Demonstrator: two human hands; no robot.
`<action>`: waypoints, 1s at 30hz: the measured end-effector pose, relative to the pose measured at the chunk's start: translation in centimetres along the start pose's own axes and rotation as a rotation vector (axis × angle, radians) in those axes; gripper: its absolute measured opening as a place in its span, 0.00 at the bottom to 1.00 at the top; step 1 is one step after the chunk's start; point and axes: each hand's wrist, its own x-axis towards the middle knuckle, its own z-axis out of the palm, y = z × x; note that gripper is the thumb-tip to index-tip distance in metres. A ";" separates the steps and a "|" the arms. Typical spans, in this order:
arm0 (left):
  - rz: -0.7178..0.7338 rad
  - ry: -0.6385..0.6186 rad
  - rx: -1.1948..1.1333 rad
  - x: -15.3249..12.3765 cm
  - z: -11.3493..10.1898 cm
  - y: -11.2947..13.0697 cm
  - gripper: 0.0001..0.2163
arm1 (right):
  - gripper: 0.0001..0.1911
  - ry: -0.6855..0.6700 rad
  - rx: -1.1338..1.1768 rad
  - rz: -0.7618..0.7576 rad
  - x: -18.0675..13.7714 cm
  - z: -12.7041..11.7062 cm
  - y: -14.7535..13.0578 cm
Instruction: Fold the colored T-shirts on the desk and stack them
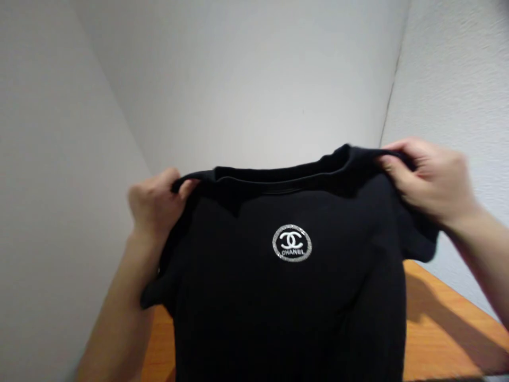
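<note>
A black short-sleeved T-shirt (278,297) hangs upright between my two hands, its front toward me. On its chest is a round silver-rimmed logo (292,243) reading CHANEL. My left hand (157,199) is closed on the shoulder at the left of the collar, thumb in front. At the opposite shoulder my right hand (433,178) pinches the fabric the same way. The neckline is stretched between them, slightly higher on the right. The lower part of the shirt runs out of view at the bottom.
Behind and below the shirt lies an orange-brown wooden table (433,345), with a shadow across its right part. Pale walls (258,79) meet in corners at the left and right, close around the table.
</note>
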 end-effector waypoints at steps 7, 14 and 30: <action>0.081 -0.563 0.001 -0.6 14.3 7.5 0.17 | 0.21 -0.559 -0.178 0.053 -1.6 15.9 5.9; 0.126 -0.937 -0.079 -13.4 22.9 8.6 0.27 | 0.32 -0.943 -0.132 0.126 -14.6 22.8 7.9; 0.179 -0.992 -0.094 -13.0 27.1 5.3 0.27 | 0.34 -0.895 -0.136 0.173 -16.3 26.4 10.6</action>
